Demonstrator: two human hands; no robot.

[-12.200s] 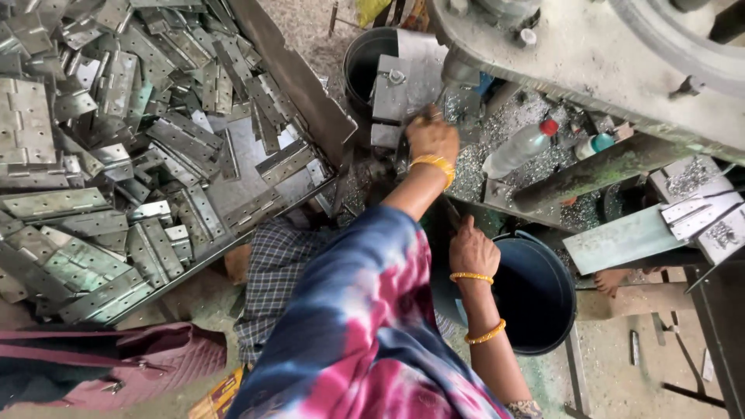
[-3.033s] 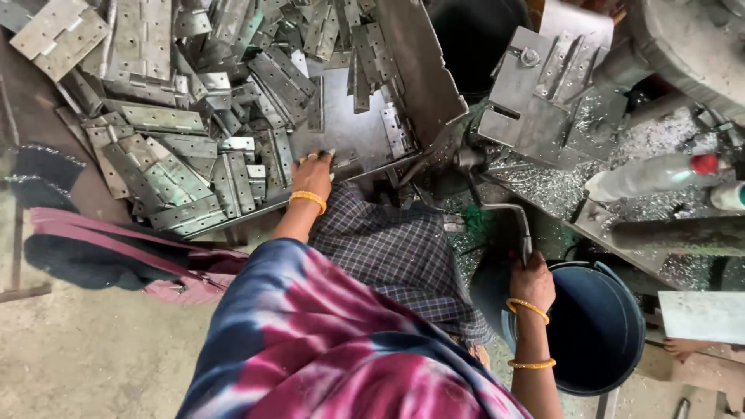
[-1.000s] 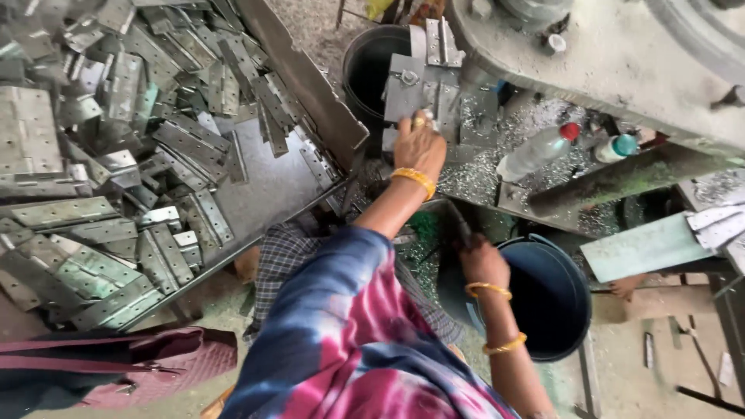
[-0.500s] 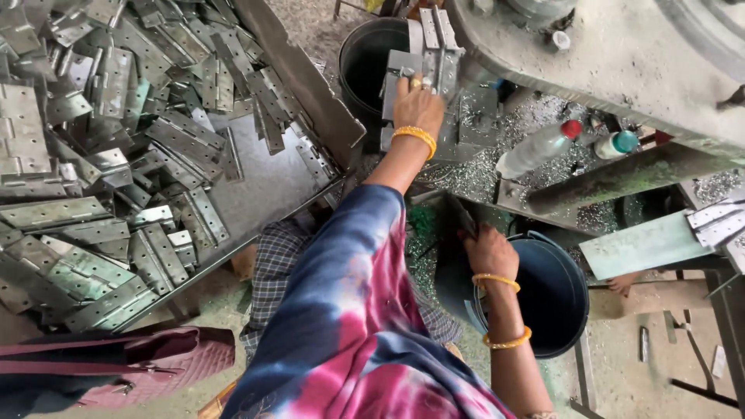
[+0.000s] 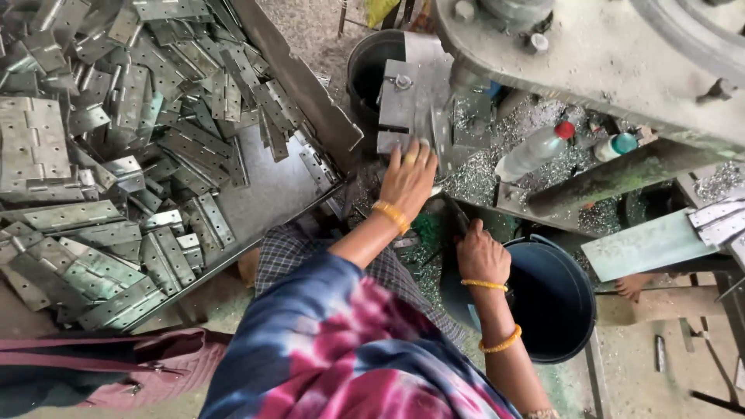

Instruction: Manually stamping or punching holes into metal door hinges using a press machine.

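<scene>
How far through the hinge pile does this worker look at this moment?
Done: cannot tell; the dark bucket shows no finished pieces from here. In hand: left hand rests on a metal plate at the press; right hand grips a lever. Left: a tray heaped with hinges.

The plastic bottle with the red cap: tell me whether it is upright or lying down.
Lying down. The plastic bottle rests on its side among metal shavings on the machine bed, red cap pointing up-right.

Tray: grey sheet-metal tray (image 5: 268, 190), heaped with flat steel hinges (image 5: 93, 225)
Bucket: dark round plastic bucket (image 5: 555, 302)
Bottle: clear red-capped plastic bottle (image 5: 534, 151)
</scene>
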